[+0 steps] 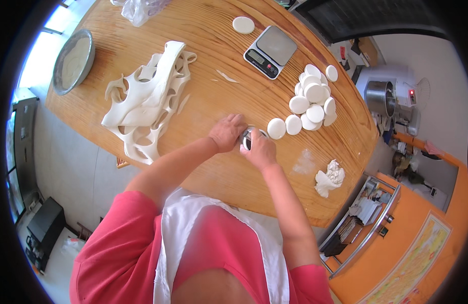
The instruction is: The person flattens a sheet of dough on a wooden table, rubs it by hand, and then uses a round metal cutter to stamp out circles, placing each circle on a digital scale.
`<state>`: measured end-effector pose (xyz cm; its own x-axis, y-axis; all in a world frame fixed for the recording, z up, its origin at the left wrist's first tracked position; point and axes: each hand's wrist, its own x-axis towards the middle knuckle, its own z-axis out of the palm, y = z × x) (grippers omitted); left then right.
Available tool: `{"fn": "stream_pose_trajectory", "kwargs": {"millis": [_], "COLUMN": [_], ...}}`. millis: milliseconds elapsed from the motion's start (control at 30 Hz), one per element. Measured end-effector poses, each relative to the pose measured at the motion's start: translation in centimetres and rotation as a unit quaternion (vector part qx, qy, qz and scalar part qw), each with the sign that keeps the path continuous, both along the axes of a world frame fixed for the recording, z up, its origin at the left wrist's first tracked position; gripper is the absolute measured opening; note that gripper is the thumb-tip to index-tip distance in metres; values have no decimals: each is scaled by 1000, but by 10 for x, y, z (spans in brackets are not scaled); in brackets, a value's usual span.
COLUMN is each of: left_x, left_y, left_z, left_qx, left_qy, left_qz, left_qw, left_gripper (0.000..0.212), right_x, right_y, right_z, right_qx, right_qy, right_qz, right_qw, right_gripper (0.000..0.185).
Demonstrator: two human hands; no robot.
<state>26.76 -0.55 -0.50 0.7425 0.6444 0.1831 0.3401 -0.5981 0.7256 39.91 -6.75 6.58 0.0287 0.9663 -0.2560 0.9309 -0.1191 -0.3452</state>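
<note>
My right hand (259,149) grips a round cutter (246,133) from above, near the table's front edge. White shows around the cutter's rim; whether it is dough cannot be told. Close against the cutter's left side, my left hand (230,131) lies palm down, its fingertips partly hidden. Just right of the cutter are two flat white dough discs (276,128), followed by a loose heap of several more discs (313,92). To the left lies a folded sheet of dough (142,100) full of round cut-out holes.
A digital kitchen scale (270,52) stands at the back, beside a single disc (243,25). Dough scraps (227,76) lie mid-table. A bowl of flour-like powder (73,62) sits far left, a plastic bag (141,10) behind. Crumpled dough (330,178) rests near the right edge, above an open drawer (361,224).
</note>
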Motion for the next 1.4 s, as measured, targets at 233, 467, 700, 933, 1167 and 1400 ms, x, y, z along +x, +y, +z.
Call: {"fn": "stream_pose_trajectory", "kwargs": {"millis": [233, 467, 700, 933, 1167, 1400], "left_x": [-68, -130, -33, -48, 26, 54], "left_y": [12, 36, 85, 126, 258, 292], "left_z": [-16, 43, 33, 36, 13, -4], "left_qx": [-35, 14, 191, 258, 77, -97], "left_qy": [142, 351, 190, 466, 298, 250], "left_qz": [-42, -54, -58, -48, 268, 356], "left_qw": [988, 935, 961, 845, 913, 895], "left_gripper": [11, 22, 41, 45, 42, 56], "right_x": [18, 25, -3, -12, -13, -26], "right_y": [-47, -59, -78, -116, -135, -111], "right_z": [11, 24, 21, 18, 21, 18], "right_qx": [45, 37, 59, 51, 58, 4], "right_qy": [-3, -2, 84, 160, 232, 256], "right_qz": [-125, -194, -133, -253, -335, -284], "right_qw": [991, 980, 986, 953, 912, 924], "right_gripper": [34, 35, 32, 32, 35, 34]}}
